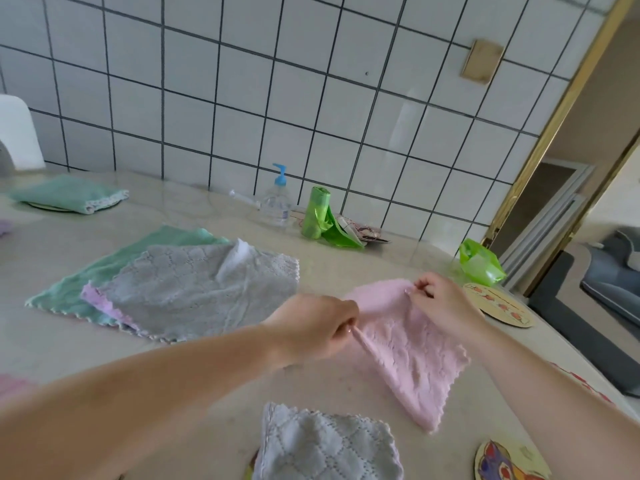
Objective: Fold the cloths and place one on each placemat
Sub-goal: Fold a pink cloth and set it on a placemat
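Observation:
A pink cloth is held up over the counter, folded double. My left hand pinches its near-left corner and my right hand pinches its far corner. A stack of unfolded cloths lies to the left: a grey cloth on top, a lilac one and a green cloth beneath. A folded grey cloth rests on a placemat at the bottom. A folded green cloth lies on a round placemat far left. Bare round placemats sit at the right and at the bottom right.
Against the tiled wall stand a pump bottle, a roll of green bags and a loose green bag. The counter drops off at the right edge. A pink cloth corner shows at the left edge.

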Available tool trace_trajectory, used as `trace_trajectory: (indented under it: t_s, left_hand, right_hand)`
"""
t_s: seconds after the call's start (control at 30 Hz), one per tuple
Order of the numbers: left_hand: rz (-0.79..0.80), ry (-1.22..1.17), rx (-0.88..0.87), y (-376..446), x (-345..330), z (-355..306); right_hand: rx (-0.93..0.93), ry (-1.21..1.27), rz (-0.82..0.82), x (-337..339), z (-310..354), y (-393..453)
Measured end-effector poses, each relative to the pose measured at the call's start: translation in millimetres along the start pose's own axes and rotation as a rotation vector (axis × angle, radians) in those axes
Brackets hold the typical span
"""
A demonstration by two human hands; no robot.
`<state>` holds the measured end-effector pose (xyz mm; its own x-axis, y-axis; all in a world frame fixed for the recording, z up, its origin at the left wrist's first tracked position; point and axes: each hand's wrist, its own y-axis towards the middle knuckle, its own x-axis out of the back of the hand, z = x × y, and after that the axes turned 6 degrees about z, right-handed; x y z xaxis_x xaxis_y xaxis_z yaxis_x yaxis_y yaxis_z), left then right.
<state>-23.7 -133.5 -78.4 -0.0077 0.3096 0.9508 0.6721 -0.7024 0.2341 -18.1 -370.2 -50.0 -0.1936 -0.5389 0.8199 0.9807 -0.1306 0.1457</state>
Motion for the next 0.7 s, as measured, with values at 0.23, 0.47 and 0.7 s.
trace_trajectory:
  t_s: [0.23, 0.47, 0.7]
  left_hand:
    - [-0.327, -0.972, 0.345, -27, 31, 35]
    - [-0.374, -0.961, 0.352, -52, 72, 73]
    - [0.119, -0.936, 0.709, -87, 49, 110]
  right_hand:
    - [0.09, 0.347, 0.113, -8, 70, -11]
    - [0.122, 0.782, 0.234, -45, 123, -6]
    - [-0.134, 0.636, 0.501, -124, 127, -26]
